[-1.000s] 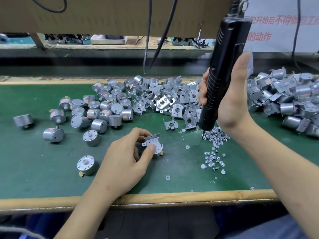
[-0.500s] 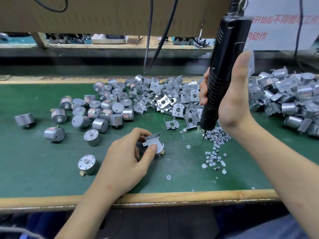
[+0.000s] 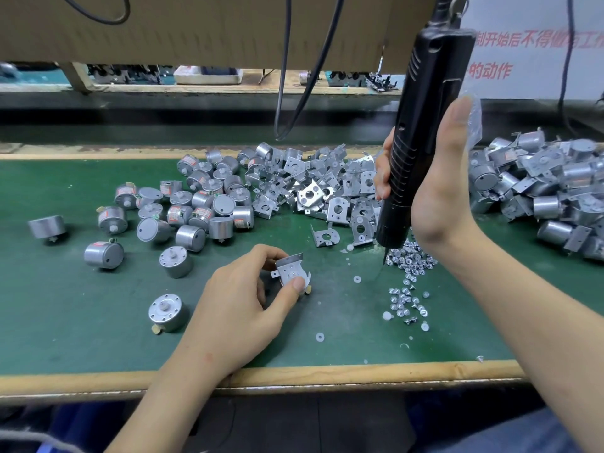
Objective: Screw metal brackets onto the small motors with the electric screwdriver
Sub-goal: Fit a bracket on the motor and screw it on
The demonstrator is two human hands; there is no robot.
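Left hand (image 3: 238,308): a bracketed motor (image 3: 292,273) is pinched between thumb and curled fingers.
Right hand (image 3: 438,191): the electric screwdriver (image 3: 421,132) is gripped upright, fingers curled round it.
Screw pile (image 3: 410,256): found at 2 o'clock from the motor, beneath the screwdriver's bit.

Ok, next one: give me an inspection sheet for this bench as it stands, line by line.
Surface: green mat, wooden front edge.
Job's things: bracketed motor at front centre; electric screwdriver upright, tip down beside the screw pile; loose motors left; loose brackets centre; assembled units heaped right.
Clutter: white washers scattered near the screws.
Grippers: left hand pinches the bracketed motor; right hand grips the electric screwdriver.
Cables: black cables hang behind the bench.
Surroundings: cardboard panel overhead, sign with red characters, back shelf with parts.
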